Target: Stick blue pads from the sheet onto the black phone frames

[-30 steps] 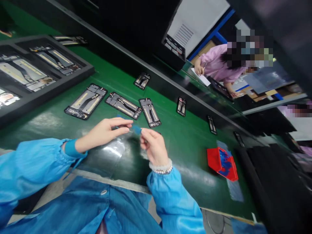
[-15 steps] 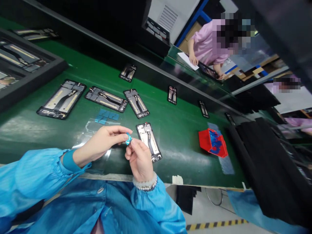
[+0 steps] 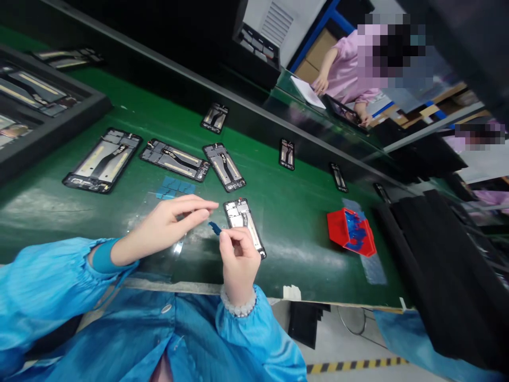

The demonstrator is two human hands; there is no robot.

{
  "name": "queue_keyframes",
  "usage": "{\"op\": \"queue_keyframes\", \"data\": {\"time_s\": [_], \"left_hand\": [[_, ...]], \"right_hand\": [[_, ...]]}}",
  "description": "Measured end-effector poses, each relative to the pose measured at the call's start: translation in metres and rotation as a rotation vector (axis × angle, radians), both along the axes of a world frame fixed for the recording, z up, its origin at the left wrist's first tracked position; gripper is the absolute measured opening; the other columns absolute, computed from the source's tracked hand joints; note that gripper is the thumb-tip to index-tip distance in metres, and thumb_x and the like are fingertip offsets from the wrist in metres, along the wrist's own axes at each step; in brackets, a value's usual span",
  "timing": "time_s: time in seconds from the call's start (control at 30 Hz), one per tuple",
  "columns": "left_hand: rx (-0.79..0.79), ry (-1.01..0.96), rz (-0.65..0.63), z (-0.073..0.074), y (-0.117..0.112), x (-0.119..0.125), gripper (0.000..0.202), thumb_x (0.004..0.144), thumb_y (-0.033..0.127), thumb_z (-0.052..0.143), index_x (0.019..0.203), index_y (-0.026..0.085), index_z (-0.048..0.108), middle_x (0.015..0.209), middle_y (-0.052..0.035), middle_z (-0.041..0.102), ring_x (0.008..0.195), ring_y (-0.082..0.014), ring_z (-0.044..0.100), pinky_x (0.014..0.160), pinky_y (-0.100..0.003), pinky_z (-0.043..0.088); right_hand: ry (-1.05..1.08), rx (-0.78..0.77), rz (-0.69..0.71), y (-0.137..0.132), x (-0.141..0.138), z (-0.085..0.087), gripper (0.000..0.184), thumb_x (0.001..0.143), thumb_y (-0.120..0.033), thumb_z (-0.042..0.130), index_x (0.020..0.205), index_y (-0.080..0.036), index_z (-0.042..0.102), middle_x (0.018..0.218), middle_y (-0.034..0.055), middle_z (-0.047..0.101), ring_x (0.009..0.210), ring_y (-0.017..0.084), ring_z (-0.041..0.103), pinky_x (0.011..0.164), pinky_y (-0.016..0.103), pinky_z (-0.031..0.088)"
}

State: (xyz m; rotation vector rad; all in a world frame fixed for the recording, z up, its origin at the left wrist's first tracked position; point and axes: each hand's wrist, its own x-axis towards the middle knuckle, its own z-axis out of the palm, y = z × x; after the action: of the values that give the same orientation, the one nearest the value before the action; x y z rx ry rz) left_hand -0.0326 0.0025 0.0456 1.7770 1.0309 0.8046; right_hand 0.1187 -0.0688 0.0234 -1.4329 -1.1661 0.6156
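Note:
Between the thumb and fingertips of my right hand (image 3: 239, 253) is a small blue film piece (image 3: 215, 228), its free end pointing left. My left hand (image 3: 181, 217) is just left of the film with thumb and fingers stretched apart, holding nothing. Behind my right hand lies a phone body (image 3: 237, 214) with its inner parts showing, partly covered by the fingers. Several flat blue film pieces (image 3: 175, 187) rest on a clear sheet (image 3: 148, 206) beyond my left hand. More phone bodies lie farther back, among them a tilted one (image 3: 225, 167) and a sideways one (image 3: 174, 161).
A red bin (image 3: 337, 228) with crumpled blue film stands on the green bench (image 3: 294, 260) at the right. A black tray (image 3: 93, 109) holding phone bodies is at the left. Black sheets (image 3: 441, 265) stack up on the far right. Across the partition, a person in pink works.
My hands have moved apart. The left has let go of the blue film, and the right has drawn slightly right and toward me with it.

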Motion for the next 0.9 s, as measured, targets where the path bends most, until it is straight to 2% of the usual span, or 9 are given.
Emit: {"op": "queue_keyframes", "data": {"time_s": [0.07,0.13,0.23,0.43,0.6,0.67,0.77,0.8,0.9], "left_hand": [[0.261,0.087,-0.048,0.004,0.002,-0.004,0.027,0.087,0.037,0.053,0.097,0.022,0.072,0.093,-0.0050,0.068,0.089,-0.0188,0.059,0.082,-0.029,0.046],[0.444,0.192,-0.098,0.008,0.004,-0.007,0.023,0.087,0.036,0.054,0.088,0.023,0.073,0.085,-0.0040,0.067,0.085,-0.0186,0.058,0.081,-0.031,0.044],[0.530,0.320,-0.156,0.010,0.009,-0.010,0.027,0.089,0.037,0.050,0.081,0.024,0.072,0.081,-0.0025,0.067,0.080,-0.0177,0.057,0.078,-0.031,0.042],[0.454,0.360,-0.285,0.010,0.011,-0.007,0.026,0.089,0.030,0.046,0.074,0.021,0.065,0.076,-0.0013,0.065,0.076,-0.0168,0.054,0.073,-0.029,0.040],[0.374,0.350,-0.306,0.009,0.005,-0.003,0.022,0.088,0.026,0.042,0.074,0.020,0.058,0.075,-0.0012,0.060,0.074,-0.0164,0.053,0.072,-0.028,0.039],[0.297,0.354,-0.282,0.008,0.005,-0.003,0.022,0.087,0.027,0.042,0.073,0.020,0.057,0.075,-0.0009,0.060,0.073,-0.0161,0.053,0.070,-0.026,0.039],[0.080,0.355,-0.256,0.004,0.008,-0.003,0.026,0.087,0.034,0.041,0.071,0.020,0.057,0.070,0.0014,0.060,0.066,-0.0150,0.054,0.061,-0.023,0.040],[0.019,0.346,-0.230,0.001,0.010,-0.004,0.029,0.088,0.038,0.041,0.073,0.020,0.058,0.069,0.0019,0.061,0.065,-0.0150,0.055,0.059,-0.022,0.041],[0.022,0.425,-0.053,-0.008,0.018,-0.006,0.036,0.089,0.046,0.039,0.082,0.021,0.063,0.072,0.0005,0.067,0.066,-0.0181,0.060,0.060,-0.025,0.042]], "right_hand": [[-0.119,0.045,-0.016,-0.002,0.001,0.002,0.010,0.081,-0.020,0.057,0.075,-0.019,0.066,0.070,0.0003,0.060,0.061,0.010,0.054,0.055,0.023,0.044],[-0.222,0.094,-0.027,-0.003,0.002,0.001,0.011,0.082,-0.018,0.057,0.078,-0.020,0.066,0.071,0.0005,0.060,0.061,0.010,0.055,0.057,0.024,0.046],[-0.399,0.204,-0.021,-0.005,0.005,-0.002,0.013,0.083,-0.016,0.055,0.086,-0.022,0.067,0.074,0.0019,0.062,0.067,0.012,0.059,0.062,0.026,0.049],[-0.762,0.380,0.020,-0.005,0.015,-0.008,0.017,0.081,-0.012,0.058,0.092,-0.024,0.066,0.073,0.0023,0.065,0.067,0.013,0.060,0.064,0.027,0.047],[-0.864,0.410,0.038,-0.005,0.022,-0.012,0.017,0.083,-0.016,0.058,0.095,-0.025,0.065,0.073,0.0022,0.065,0.067,0.014,0.061,0.064,0.029,0.044],[-0.878,0.374,0.111,-0.007,0.026,-0.014,0.019,0.085,-0.019,0.054,0.098,-0.028,0.065,0.073,0.0017,0.065,0.067,0.014,0.061,0.064,0.029,0.043],[-0.887,0.341,0.315,-0.009,0.034,-0.014,0.024,0.087,-0.019,0.050,0.102,-0.032,0.063,0.073,-0.0001,0.065,0.068,0.013,0.061,0.062,0.028,0.041],[-0.888,0.345,0.330,-0.008,0.037,-0.014,0.025,0.087,-0.019,0.049,0.104,-0.033,0.061,0.072,-0.0006,0.065,0.067,0.013,0.060,0.062,0.028,0.042],[-0.907,0.205,0.111,-0.005,0.045,-0.015,0.034,0.087,-0.029,0.051,0.121,-0.026,0.051,0.089,0.0063,0.067,0.081,0.019,0.061,0.075,0.033,0.045]]}}
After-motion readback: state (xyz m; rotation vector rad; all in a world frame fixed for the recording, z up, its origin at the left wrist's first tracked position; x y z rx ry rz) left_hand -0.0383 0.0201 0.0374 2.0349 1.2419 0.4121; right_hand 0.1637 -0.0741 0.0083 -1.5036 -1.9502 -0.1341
